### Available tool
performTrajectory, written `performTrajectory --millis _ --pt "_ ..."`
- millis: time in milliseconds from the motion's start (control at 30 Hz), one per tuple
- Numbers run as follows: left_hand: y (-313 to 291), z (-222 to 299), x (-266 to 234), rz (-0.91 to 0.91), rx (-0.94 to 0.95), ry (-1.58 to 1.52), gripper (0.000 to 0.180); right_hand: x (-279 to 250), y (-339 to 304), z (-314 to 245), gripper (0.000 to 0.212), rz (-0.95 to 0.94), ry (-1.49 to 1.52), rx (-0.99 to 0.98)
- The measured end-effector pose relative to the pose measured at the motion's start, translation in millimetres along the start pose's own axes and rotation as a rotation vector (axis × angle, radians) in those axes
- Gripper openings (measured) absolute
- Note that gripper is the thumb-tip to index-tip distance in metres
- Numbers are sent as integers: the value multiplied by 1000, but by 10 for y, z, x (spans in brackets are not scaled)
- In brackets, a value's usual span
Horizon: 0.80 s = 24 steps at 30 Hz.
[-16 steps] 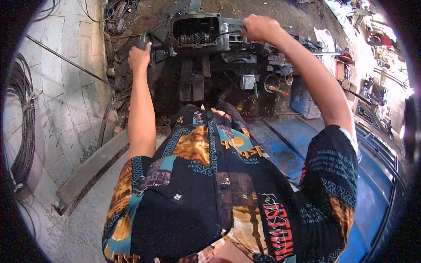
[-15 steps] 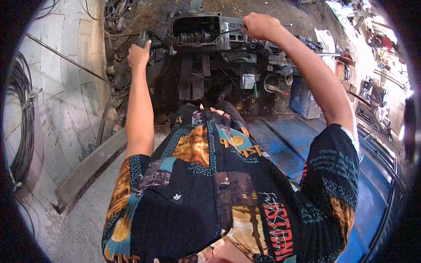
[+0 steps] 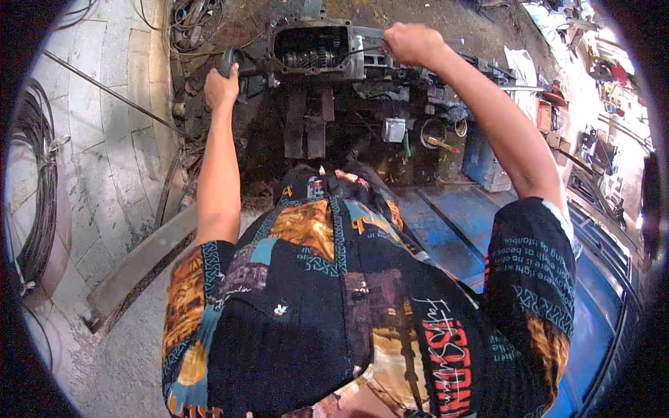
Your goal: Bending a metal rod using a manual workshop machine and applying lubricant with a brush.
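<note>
A metal gearbox housing (image 3: 355,64) lies ahead of me with its top opening uncovered. Toothed gears (image 3: 310,58) show inside it. At the housing's left end, my left hand (image 3: 221,88) is closed on a dark round flange (image 3: 232,57), thumb along its near side. To the right, my right hand (image 3: 414,44) makes a fist above the housing's narrower end. A thin dark rod (image 3: 366,49) runs from that fist toward the opening; its far tip is hard to make out among the gears.
Wooden blocks (image 3: 295,125) stand below the housing. Nearer right are a small grey box (image 3: 394,129), a round container with a brush (image 3: 433,132) and a blue metal box (image 3: 486,164). Coiled cable (image 3: 38,181) hangs at far left; a long bar (image 3: 115,94) leans there.
My right hand has shifted very slightly left with the rod. My left hand stays on the flange, almost unmoved.
</note>
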<state>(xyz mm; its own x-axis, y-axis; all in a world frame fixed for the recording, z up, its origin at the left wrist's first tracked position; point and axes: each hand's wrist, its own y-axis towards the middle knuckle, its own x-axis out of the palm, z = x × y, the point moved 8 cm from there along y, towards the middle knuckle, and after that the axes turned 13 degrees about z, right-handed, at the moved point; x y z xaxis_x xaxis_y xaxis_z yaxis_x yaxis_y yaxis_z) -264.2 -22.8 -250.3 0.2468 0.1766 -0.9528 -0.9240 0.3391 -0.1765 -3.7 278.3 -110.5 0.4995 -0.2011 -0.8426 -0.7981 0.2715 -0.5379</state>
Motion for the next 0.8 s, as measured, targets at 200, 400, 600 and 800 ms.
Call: performTrajectory --millis 200,400,600,800 --pt "-357 -84 -12 174 87 -14 67 893 -385 132 40 15 394 284" --pt "-133 -79 43 31 31 0 65 195 -267 185 32 79 177 245" --pt "-141 43 -21 21 8 -28 61 11 -88 46 25 52 82 76" --pt "-286 -3 -60 222 97 -83 55 572 -173 164 24 102 271 56"
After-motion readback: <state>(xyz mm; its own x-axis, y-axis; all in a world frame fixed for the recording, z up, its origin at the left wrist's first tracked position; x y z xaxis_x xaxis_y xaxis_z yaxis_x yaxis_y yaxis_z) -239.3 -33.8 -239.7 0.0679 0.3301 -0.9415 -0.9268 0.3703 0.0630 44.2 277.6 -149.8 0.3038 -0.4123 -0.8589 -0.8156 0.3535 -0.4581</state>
